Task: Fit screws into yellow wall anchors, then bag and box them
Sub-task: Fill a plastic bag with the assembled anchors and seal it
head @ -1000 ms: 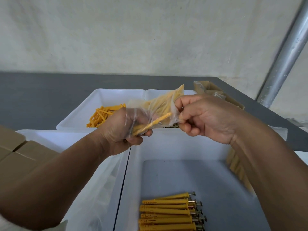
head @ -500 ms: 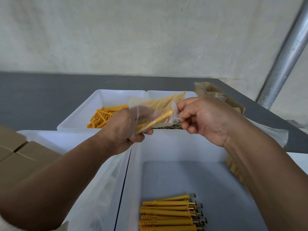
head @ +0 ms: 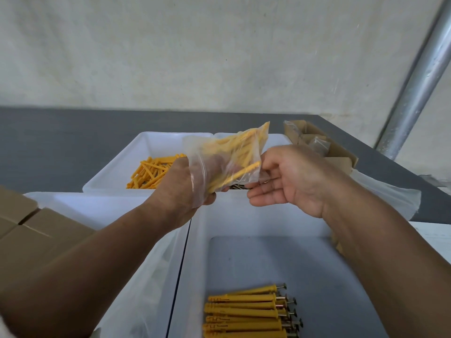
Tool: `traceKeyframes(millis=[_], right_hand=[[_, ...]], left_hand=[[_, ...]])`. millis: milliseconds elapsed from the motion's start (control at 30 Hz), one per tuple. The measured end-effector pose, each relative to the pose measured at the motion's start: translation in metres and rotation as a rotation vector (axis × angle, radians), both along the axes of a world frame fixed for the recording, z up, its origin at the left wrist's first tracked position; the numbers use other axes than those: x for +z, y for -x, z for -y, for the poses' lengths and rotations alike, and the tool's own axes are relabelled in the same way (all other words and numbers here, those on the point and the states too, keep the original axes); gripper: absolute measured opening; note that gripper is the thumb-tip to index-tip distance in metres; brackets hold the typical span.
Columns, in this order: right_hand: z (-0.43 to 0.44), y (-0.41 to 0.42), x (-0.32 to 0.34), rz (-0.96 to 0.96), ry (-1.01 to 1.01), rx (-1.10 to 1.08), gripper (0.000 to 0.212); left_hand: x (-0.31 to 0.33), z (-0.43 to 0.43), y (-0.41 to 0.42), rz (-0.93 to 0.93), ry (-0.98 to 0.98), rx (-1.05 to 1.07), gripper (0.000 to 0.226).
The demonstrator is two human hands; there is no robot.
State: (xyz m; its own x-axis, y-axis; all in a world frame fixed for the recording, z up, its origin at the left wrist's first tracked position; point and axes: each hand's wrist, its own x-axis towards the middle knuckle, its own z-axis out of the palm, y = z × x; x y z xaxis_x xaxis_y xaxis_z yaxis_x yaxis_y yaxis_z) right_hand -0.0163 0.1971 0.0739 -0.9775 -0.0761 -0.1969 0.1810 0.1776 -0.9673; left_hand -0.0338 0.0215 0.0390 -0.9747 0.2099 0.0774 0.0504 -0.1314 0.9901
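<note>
Bagged anchors [head: 234, 164], seemingly up-right diagonal

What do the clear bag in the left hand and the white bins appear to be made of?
Clear bag: thin, glossy plastic film, going by its creases and see-through skin. White bins: probably moulded plastic, smooth, slightly translucent, with rounded rims.

Left hand [head: 188, 189] clenched (knuckles up); right hand [head: 290, 176] palm-up, slack-fingered
</note>
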Motion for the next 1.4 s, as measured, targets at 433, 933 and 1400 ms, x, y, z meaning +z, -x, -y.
traceKeyframes(millis=[433,933,1400], right_hand=[[0.006,0.003,-0.009,-0.065,0.171,-0.083,0.011],[0.006,0.005,-0.014,-0.108,0.274,-0.072,0.025],[-0.014,0.016,-0.009,-0.053,0.142,-0.357,0.023]], left_hand=[[-0.006,0.001,0.003,-0.306,0.233,0.004,0.024],[-0.005,0.003,0.0,-0.221,0.252,-0.022,0.027],[-0.002,0.016,0.006,0.015,-0.033,-0.026,0.008]])
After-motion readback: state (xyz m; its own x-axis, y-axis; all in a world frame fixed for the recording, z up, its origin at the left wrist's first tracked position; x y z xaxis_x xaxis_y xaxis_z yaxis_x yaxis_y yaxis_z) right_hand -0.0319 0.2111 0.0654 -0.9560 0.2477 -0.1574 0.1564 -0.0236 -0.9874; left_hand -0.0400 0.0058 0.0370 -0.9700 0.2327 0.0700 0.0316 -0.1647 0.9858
